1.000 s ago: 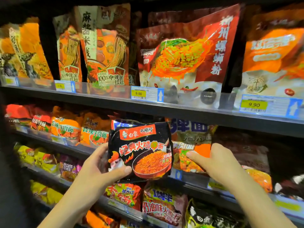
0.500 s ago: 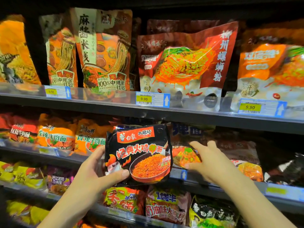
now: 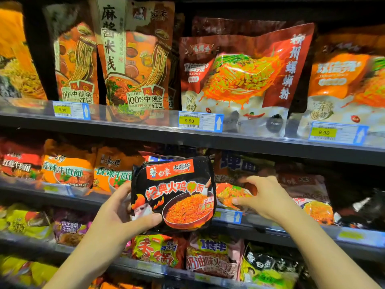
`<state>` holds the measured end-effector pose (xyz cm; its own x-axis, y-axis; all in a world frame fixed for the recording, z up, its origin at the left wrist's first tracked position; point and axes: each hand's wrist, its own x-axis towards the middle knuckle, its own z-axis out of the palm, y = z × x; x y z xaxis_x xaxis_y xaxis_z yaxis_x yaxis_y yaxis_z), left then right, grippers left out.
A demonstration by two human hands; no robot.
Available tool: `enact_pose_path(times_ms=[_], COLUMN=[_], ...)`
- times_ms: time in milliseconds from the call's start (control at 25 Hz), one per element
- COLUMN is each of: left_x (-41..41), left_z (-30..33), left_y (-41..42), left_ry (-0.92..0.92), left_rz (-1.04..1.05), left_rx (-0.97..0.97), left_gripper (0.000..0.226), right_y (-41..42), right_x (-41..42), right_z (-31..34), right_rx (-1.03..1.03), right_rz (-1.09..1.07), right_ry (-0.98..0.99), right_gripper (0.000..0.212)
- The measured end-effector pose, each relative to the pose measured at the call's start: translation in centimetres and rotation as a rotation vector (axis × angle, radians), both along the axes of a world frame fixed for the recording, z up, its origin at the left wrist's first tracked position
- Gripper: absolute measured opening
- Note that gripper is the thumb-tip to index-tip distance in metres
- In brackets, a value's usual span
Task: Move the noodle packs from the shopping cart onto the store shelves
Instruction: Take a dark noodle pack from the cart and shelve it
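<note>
My left hand point(image 3: 118, 217) grips a black noodle pack point(image 3: 175, 195) printed with red flames and a pan of orange noodles, thumb across its lower front. The pack is upright in front of the middle shelf point(image 3: 262, 227). Just to its right, my right hand point(image 3: 264, 197) reaches into that shelf and grips an orange and blue noodle pack point(image 3: 231, 192) standing there, fingers on its top and thumb low on its front. The shopping cart is out of view.
The upper shelf point(image 3: 145, 132) carries tall red and orange noodle bags point(image 3: 239, 74) behind yellow 9.90 price tags point(image 3: 189, 120). Orange beef noodle packs point(image 3: 66, 170) fill the middle shelf's left side. Yellow, purple and pink packs point(image 3: 158, 250) line the lower shelf.
The view has closed in on the shelves. My right hand went from lying flat against the shelf pack to gripping it with spread fingers and thumb. The black pack stays in my left hand.
</note>
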<state>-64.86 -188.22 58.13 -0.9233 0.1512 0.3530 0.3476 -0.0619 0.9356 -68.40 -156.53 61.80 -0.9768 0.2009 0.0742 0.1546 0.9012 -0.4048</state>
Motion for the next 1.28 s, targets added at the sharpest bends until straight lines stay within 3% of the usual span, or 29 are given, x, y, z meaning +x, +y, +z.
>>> enact_pose_path(times_ms=[80,200,400,520,640,800,1080,1280], left_x=[-0.3,-1.0,-2.3,-3.0,-3.1,-2.9,-2.3,-2.1], left_z=[-0.1,-0.4,-0.6,-0.6,-1.0,-1.0,-1.5,-1.8], left_y=[0.0,0.2,0.1,-0.2,-0.4,0.0,0.3,1.2], left_ry=[-0.002,-0.016,-0.037,-0.048,-0.043,-0.048,-0.082,-0.097], left_rz=[0.006,0.0,-0.001,0.003,-0.002,-0.005,-0.124,-0.228], left_rx=[0.001,0.001,0.007,0.01,-0.02,-0.042,0.002,0.012], left_gripper=[0.063,0.063,0.069,0.078,0.074,0.064,0.073,0.073], right_y=[0.3,-0.2,-2.5,-2.1,-1.6,-1.7,-1.3,-1.3], right_x=[0.1,0.0,-1.6,-1.8,-1.0,1.1,5.0,8.0], right_z=[0.3,0.5,-1.0,-0.7,-0.2,0.5,1.0,0.4], right_rx=[0.045,0.161,0.344,0.296,0.24,0.183,-0.045,-0.079], right_rz=[0.023,-0.026,-0.078,-0.089,-0.06,0.001,0.126,0.169], right_ry=[-0.023,-0.08,0.085,0.045,0.035,0.097,0.176,0.221], right_gripper=[0.069,0.074,0.03,0.043,0.044,0.083,0.083,0.083])
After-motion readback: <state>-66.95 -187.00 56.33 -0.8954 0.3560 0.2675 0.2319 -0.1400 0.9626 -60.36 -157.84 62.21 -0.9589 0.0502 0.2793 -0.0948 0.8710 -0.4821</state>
